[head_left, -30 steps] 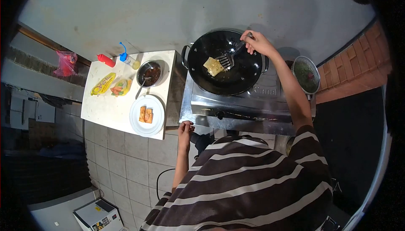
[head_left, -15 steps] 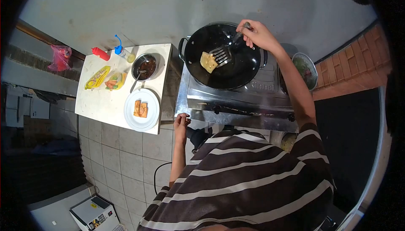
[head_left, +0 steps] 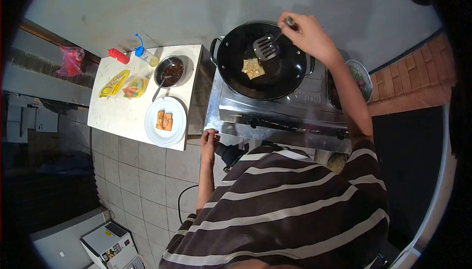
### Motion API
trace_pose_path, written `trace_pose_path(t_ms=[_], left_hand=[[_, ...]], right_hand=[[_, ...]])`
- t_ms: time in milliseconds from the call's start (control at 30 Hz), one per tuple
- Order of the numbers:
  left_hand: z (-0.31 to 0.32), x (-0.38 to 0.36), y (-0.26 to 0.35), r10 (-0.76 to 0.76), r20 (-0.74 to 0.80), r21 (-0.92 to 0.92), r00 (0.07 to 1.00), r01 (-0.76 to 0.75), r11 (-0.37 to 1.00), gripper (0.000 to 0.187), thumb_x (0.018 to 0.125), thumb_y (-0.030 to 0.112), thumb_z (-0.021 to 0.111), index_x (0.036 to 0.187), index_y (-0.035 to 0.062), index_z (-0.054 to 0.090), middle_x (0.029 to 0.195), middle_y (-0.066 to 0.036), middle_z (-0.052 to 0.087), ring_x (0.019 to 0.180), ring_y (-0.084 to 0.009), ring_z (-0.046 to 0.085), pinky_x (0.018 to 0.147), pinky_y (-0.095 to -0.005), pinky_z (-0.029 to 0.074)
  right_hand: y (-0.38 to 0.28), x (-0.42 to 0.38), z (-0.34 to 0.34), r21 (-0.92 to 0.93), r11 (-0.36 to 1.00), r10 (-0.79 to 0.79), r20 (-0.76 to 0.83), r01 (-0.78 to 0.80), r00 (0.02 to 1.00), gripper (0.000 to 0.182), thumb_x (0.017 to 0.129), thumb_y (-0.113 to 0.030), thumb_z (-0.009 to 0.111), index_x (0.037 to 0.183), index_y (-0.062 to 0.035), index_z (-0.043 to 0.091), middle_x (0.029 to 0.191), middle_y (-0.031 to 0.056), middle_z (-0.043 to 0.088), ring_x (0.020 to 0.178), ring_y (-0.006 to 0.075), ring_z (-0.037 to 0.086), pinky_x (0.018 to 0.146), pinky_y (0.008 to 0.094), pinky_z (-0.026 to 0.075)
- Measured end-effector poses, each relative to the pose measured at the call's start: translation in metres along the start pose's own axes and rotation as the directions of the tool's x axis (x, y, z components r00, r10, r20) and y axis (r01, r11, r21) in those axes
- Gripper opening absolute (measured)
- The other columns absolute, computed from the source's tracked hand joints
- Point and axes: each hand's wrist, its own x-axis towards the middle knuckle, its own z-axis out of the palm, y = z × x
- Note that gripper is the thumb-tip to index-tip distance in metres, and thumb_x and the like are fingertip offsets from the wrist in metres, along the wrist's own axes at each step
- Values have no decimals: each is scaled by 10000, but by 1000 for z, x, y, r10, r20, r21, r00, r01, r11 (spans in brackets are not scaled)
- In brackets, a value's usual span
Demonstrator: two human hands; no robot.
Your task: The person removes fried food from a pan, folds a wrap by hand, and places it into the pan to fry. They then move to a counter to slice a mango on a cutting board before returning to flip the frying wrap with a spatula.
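My right hand (head_left: 306, 32) grips the handle of a slotted metal spatula (head_left: 267, 48) over a black wok (head_left: 282, 80). A pale, folded piece of food (head_left: 253, 68) lies in the wok, just below the spatula's head and apart from it. The wok sits on a metal gas stove (head_left: 236, 107). Down by the stove's front left corner is my left hand (head_left: 210, 137), its fingers curled; whether they hold anything is too small to make out.
On the white table (head_left: 118, 121) at left are a plate (head_left: 177, 131) with browned food, a pot (head_left: 169, 72) with a spoon, a red bottle (head_left: 118, 56), a blue-capped bottle (head_left: 146, 57) and yellow packages (head_left: 114, 84). A bowl (head_left: 363, 77) stands right of the wok.
The spatula has moved up and right, off the food. The food now lies flat, slightly to the right of where it was. My right hand has risen a little.
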Motion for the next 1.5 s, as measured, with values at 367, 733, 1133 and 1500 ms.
trace_pose_path(t_ms=[367,733,1133,1500], left_hand=[[3,5,8,1,-29,-3,1000,-1,1000,179,993,257,545,951,91,599,892,12,576,791,-80,551,768,-248,454],[-30,45,43,-77,220,200,972,32,979,205,992,261,536,980,69,606,953,-12,596,810,-101,563,786,-268,483],[-64,79,72,-91,279,247,956,20,969,191,995,243,534,959,67,600,893,17,597,779,-77,550,741,-230,445],[-35,61,53,-90,184,169,979,58,984,195,993,241,533,961,61,601,926,-7,608,812,-99,572,756,-248,459]], right_hand=[[54,-73,33,567,738,559,-212,-365,802,243,947,-236,594,924,3,623,640,42,590,520,93,580,468,247,455],[12,-153,88,847,438,851,-282,-302,444,232,972,-240,539,988,-11,569,614,47,532,471,119,538,393,261,403],[-29,-139,119,790,533,819,-392,-302,419,277,978,-262,519,967,-13,639,635,13,536,493,82,504,415,242,361],[-1,-118,120,831,455,797,-219,-321,562,260,982,-200,526,1007,27,651,671,52,572,518,112,568,446,235,433]])
